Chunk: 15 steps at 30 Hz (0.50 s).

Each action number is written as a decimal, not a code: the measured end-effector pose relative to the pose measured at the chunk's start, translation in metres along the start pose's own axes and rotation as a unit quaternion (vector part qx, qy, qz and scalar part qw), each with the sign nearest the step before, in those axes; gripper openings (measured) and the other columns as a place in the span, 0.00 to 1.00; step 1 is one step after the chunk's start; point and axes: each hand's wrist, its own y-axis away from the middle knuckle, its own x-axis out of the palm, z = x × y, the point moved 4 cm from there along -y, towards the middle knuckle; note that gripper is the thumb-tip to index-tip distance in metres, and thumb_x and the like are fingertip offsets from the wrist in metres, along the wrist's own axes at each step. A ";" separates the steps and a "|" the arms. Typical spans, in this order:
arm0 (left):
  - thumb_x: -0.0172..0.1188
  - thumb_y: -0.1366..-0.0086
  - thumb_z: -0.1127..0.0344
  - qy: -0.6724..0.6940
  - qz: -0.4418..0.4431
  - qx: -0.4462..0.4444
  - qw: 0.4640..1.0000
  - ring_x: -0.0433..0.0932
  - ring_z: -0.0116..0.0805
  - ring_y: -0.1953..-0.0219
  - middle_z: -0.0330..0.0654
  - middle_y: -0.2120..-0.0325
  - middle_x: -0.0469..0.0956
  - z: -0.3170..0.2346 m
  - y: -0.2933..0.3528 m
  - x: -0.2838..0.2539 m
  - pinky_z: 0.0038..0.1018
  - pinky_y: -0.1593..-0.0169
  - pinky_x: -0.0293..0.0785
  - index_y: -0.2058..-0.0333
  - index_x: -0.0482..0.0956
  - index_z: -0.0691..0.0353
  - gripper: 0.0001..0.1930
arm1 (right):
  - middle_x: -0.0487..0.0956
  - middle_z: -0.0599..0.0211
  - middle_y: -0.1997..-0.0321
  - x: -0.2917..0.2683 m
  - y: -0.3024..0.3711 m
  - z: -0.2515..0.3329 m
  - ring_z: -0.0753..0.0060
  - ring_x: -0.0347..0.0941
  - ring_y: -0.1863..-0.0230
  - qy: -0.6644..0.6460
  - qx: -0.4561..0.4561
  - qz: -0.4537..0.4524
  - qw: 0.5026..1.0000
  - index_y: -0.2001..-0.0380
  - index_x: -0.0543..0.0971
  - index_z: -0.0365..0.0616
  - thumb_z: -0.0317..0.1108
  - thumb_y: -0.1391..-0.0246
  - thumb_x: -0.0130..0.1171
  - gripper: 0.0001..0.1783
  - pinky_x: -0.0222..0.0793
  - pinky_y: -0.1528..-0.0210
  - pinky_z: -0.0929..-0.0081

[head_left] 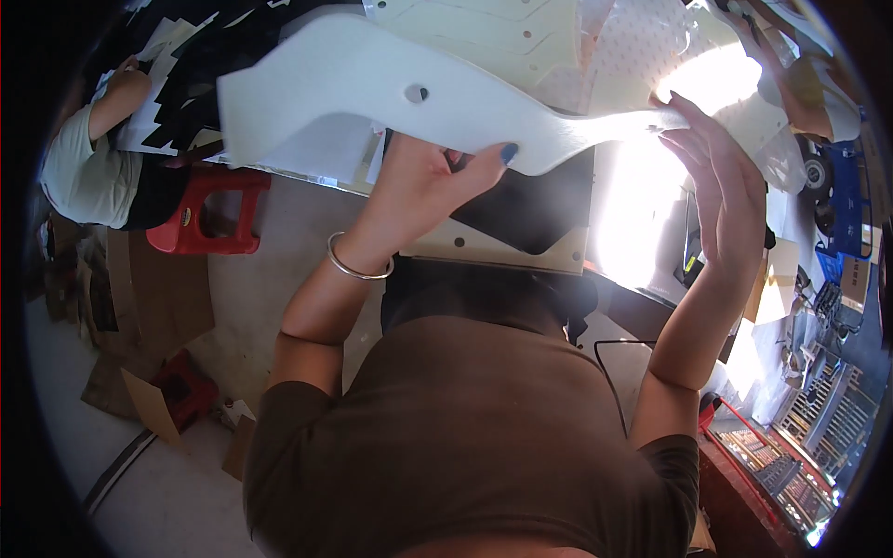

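A large white, flat, curved cut-out piece (316,74) is held up over the work table. It is broad at the left, tapers to a narrow right end, and has a small hole near its middle. My left hand (423,181) grips its lower edge, the thumb lying on the near face and the other fingers hidden behind it. At the narrow end, my right hand (721,172) has its fingers closed around the tip. Beneath the piece lies a black sheet (530,219) on a cream board (488,247) with small holes.
Cream sheets with holes (493,37) and clear plastic wrap (633,46) cover the far table, under strong glare. At the left, a person (102,172) works near a red stool (251,219). Cardboard (167,288) stands on the floor. A blue trolley (842,205) is at the right.
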 end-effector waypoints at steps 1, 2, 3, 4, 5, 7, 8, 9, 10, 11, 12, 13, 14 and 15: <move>0.59 0.40 0.72 -0.020 -0.016 -0.004 1.000 0.69 0.16 0.71 0.33 0.72 0.76 0.002 0.007 -0.014 0.15 0.69 0.64 0.62 0.77 0.68 0.08 | 0.76 0.55 0.48 0.008 -0.002 0.003 0.69 0.70 0.45 0.051 -0.036 -0.076 0.995 0.39 0.65 0.40 0.37 0.41 0.53 0.27 0.61 0.39 0.69; 0.60 0.40 0.72 -0.022 -0.040 0.037 0.998 0.71 0.18 0.69 0.34 0.71 0.77 -0.006 0.010 -0.027 0.15 0.67 0.66 0.62 0.77 0.68 0.08 | 0.72 0.51 0.44 0.006 -0.012 0.006 0.61 0.63 0.37 0.100 -0.094 -0.155 0.978 0.36 0.59 0.40 0.36 0.39 0.49 0.29 0.54 0.34 0.60; 0.60 0.40 0.71 -0.022 -0.050 0.081 0.995 0.73 0.20 0.67 0.35 0.70 0.78 -0.015 0.006 -0.038 0.16 0.64 0.67 0.61 0.77 0.68 0.09 | 0.74 0.57 0.45 -0.024 -0.016 0.000 0.65 0.67 0.40 0.216 -0.161 -0.167 0.948 0.41 0.67 0.43 0.37 0.39 0.50 0.24 0.57 0.36 0.63; 0.59 0.39 0.69 -0.020 -0.036 0.056 0.998 0.73 0.26 0.58 0.38 0.61 0.76 -0.009 0.009 -0.057 0.24 0.53 0.66 0.55 0.74 0.67 0.14 | 0.75 0.64 0.47 -0.034 -0.010 -0.017 0.69 0.69 0.44 0.305 -0.138 -0.096 0.937 0.46 0.71 0.46 0.36 0.42 0.54 0.21 0.61 0.40 0.67; 0.58 0.38 0.67 -0.028 -0.038 0.030 0.998 0.72 0.32 0.49 0.41 0.52 0.74 -0.005 0.020 -0.079 0.33 0.42 0.65 0.48 0.71 0.65 0.20 | 0.77 0.70 0.50 -0.029 -0.005 -0.037 0.72 0.71 0.48 0.378 -0.120 -0.008 0.918 0.50 0.75 0.49 0.35 0.45 0.58 0.18 0.64 0.44 0.70; 0.58 0.38 0.65 0.067 -0.012 0.063 0.996 0.69 0.35 0.45 0.41 0.50 0.73 -0.001 0.018 -0.106 0.37 0.38 0.60 0.47 0.70 0.65 0.21 | 0.78 0.69 0.60 0.015 0.015 -0.053 0.65 0.72 0.55 0.376 -0.135 0.179 0.899 0.61 0.80 0.47 0.26 0.54 0.62 0.14 0.68 0.51 0.72; 0.58 0.38 0.64 0.164 0.018 0.105 0.981 0.67 0.38 0.41 0.42 0.48 0.72 -0.005 0.017 -0.111 0.41 0.35 0.55 0.46 0.69 0.65 0.23 | 0.78 0.69 0.62 0.027 0.020 -0.062 0.65 0.72 0.56 0.354 -0.126 0.176 0.910 0.63 0.81 0.46 0.25 0.55 0.63 0.13 0.69 0.53 0.71; 0.58 0.38 0.64 0.159 0.014 0.099 0.982 0.67 0.38 0.41 0.42 0.48 0.72 -0.005 0.019 -0.111 0.41 0.35 0.55 0.46 0.69 0.65 0.23 | 0.78 0.69 0.65 0.035 0.024 -0.071 0.64 0.72 0.58 0.331 -0.117 0.174 0.920 0.65 0.82 0.46 0.25 0.56 0.63 0.11 0.70 0.55 0.71; 0.58 0.38 0.63 0.138 -0.049 0.093 0.985 0.66 0.39 0.41 0.42 0.48 0.72 -0.004 0.021 -0.113 0.43 0.34 0.55 0.46 0.69 0.65 0.23 | 0.78 0.69 0.65 0.036 0.024 -0.081 0.64 0.72 0.58 0.325 -0.115 0.178 0.922 0.65 0.82 0.46 0.25 0.56 0.63 0.11 0.70 0.55 0.71; 0.58 0.38 0.62 0.116 -0.112 0.087 0.983 0.66 0.41 0.40 0.43 0.47 0.71 -0.002 0.022 -0.114 0.44 0.34 0.55 0.45 0.69 0.64 0.24 | 0.77 0.69 0.66 0.037 0.020 -0.092 0.64 0.72 0.59 0.312 -0.123 0.210 0.918 0.66 0.82 0.46 0.23 0.57 0.63 0.12 0.70 0.57 0.70; 0.58 0.38 0.62 0.113 -0.115 0.083 0.983 0.66 0.41 0.40 0.43 0.47 0.71 -0.002 0.024 -0.113 0.44 0.34 0.55 0.45 0.69 0.64 0.24 | 0.77 0.69 0.67 0.040 0.020 -0.100 0.65 0.72 0.61 0.299 -0.131 0.241 0.914 0.67 0.82 0.46 0.22 0.59 0.63 0.12 0.71 0.59 0.70; 0.58 0.38 0.66 0.128 -0.094 0.081 0.984 0.68 0.37 0.43 0.42 0.50 0.73 -0.004 0.026 -0.109 0.41 0.36 0.57 0.47 0.70 0.65 0.21 | 0.77 0.69 0.67 0.042 0.023 -0.103 0.65 0.72 0.61 0.295 -0.130 0.244 0.915 0.67 0.82 0.46 0.22 0.59 0.63 0.12 0.71 0.59 0.70; 0.57 0.38 0.69 0.144 -0.073 0.079 0.984 0.70 0.34 0.47 0.40 0.52 0.75 -0.004 0.029 -0.105 0.37 0.39 0.60 0.49 0.72 0.65 0.19 | 0.77 0.69 0.67 0.044 0.028 -0.103 0.65 0.72 0.62 0.283 -0.135 0.240 0.919 0.68 0.82 0.46 0.21 0.59 0.63 0.12 0.71 0.61 0.71; 0.57 0.39 0.72 0.162 -0.052 0.078 0.982 0.73 0.31 0.50 0.39 0.55 0.77 -0.004 0.030 -0.099 0.33 0.41 0.62 0.51 0.73 0.66 0.17 | 0.78 0.68 0.67 0.045 0.032 -0.102 0.66 0.72 0.63 0.272 -0.140 0.236 0.922 0.68 0.83 0.46 0.20 0.59 0.63 0.12 0.71 0.63 0.71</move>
